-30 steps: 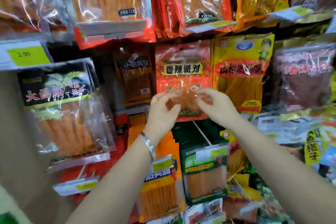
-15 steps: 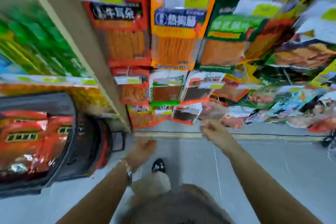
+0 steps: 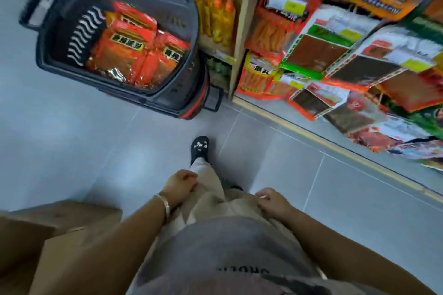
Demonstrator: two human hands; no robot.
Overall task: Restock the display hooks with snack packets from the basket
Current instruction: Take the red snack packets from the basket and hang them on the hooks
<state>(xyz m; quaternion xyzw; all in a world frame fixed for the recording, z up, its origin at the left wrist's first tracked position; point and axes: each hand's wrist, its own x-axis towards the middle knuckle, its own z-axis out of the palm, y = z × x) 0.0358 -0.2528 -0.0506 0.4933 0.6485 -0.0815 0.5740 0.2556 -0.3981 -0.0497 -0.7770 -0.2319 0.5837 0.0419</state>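
Left hand [image 3: 180, 184]: fingers loosely curled, holding nothing, beside the trouser leg.
Right hand [image 3: 272, 201]: fingers loosely curled against the trousers, no packet.
Snack packets [image 3: 129, 52]: red, piled in the basket [image 3: 167, 94] on the floor.
Display rack [image 3: 335, 50]: hung with packets, right of the basket.

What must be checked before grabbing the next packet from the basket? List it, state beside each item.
1. Stock in basket: ok, red packets lie inside.
2. Left hand free: ok, holds no packet.
3. Right hand free: ok, holds no packet.
4. Path to basket: ok, bare floor tiles in between.
5. Basket within reach: not ok, both hands hang low by the legs; probably needs a step or bend.
6. Free hook on the display: cannot tell, too blurred.
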